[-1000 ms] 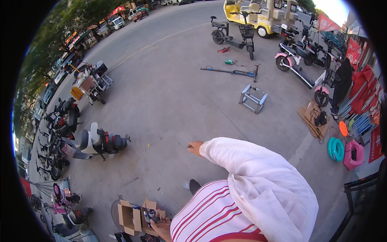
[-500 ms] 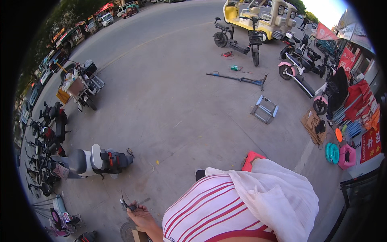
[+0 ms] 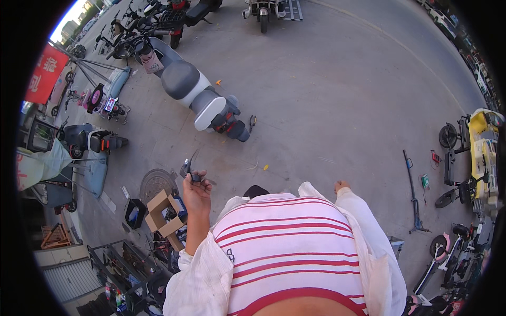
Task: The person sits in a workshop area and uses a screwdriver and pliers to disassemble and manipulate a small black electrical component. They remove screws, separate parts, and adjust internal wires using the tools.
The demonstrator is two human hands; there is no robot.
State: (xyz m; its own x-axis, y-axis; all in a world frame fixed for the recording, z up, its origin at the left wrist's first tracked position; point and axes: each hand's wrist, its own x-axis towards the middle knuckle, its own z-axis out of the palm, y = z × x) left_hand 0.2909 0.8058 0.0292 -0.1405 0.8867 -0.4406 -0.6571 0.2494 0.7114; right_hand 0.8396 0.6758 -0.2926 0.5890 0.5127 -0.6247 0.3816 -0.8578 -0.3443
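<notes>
Our left hand [image 3: 197, 193] grips a small, black, lever-shaped part [image 3: 195, 178] above grey pavement [image 3: 300, 113], near an open brown cardboard box [image 3: 172, 226]; we cannot tell whether our right hand [image 3: 341, 185] is spread.

Scooter [image 3: 185, 83] before hands [image 3: 197, 196], box [image 3: 173, 225] beside manhole cover [image 3: 158, 183], pole [image 3: 414, 195] at right
</notes>
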